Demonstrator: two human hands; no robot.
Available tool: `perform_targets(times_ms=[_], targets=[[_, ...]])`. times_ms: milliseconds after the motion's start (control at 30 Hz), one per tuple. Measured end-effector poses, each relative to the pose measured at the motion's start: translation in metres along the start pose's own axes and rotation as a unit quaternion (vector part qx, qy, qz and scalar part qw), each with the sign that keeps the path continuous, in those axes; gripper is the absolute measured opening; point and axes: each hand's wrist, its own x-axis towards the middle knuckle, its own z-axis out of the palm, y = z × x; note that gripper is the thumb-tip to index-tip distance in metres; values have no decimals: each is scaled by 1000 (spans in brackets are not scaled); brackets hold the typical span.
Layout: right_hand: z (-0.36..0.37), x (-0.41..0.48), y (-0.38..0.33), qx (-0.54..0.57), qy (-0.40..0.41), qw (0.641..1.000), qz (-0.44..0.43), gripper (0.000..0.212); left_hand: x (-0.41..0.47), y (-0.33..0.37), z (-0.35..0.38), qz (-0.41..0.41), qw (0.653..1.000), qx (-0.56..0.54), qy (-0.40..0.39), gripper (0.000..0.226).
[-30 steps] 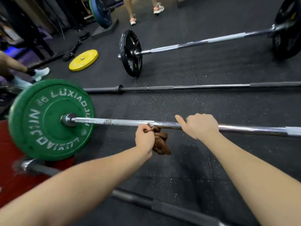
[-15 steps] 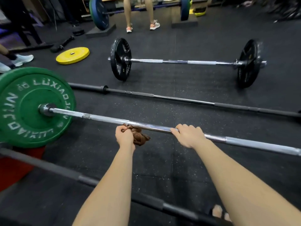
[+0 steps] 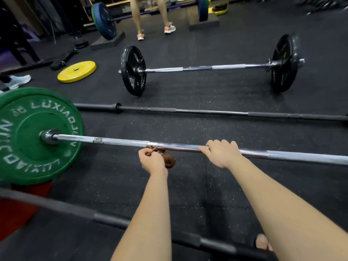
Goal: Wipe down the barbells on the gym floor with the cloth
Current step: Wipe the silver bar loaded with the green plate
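Note:
A chrome barbell [image 3: 120,142] with a green plate [image 3: 33,136] on its left end lies across the floor in front of me. My left hand [image 3: 151,162] grips a bunched brown cloth [image 3: 167,160] just below and against the bar's middle. My right hand [image 3: 221,153] is curled over the bar a little to the right of the cloth. Beyond it lies a bare black barbell [image 3: 207,111], and farther back a barbell with black plates [image 3: 197,68]. Another dark bar [image 3: 79,210] runs under my forearms.
A yellow plate [image 3: 77,71] lies flat at the back left beside a dumbbell [image 3: 65,58]. A person's legs [image 3: 150,17] stand by a blue-plated barbell [image 3: 104,19] on blocks. A white shoe [image 3: 17,81] shows at the left edge. My foot [image 3: 262,241] is at the bottom right.
The view has tilted up and pulled back, showing more of the far barbells. My left hand with the cloth has slid slightly right along the bar; my right hand stays curled on it.

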Motion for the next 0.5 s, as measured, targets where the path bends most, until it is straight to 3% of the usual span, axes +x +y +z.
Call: perform_targets(times_ms=[200, 400, 500], targets=[[-2, 2, 0, -9, 8, 1000, 2, 57, -31, -25, 17, 28, 997, 60, -39, 34], [1, 0, 1, -15, 21, 1000, 8, 57, -7, 0, 4, -2, 999, -29, 37, 37], [3, -1, -1, -17, 28, 999, 5, 56, -1, 7, 2, -16, 999, -18, 31, 38]])
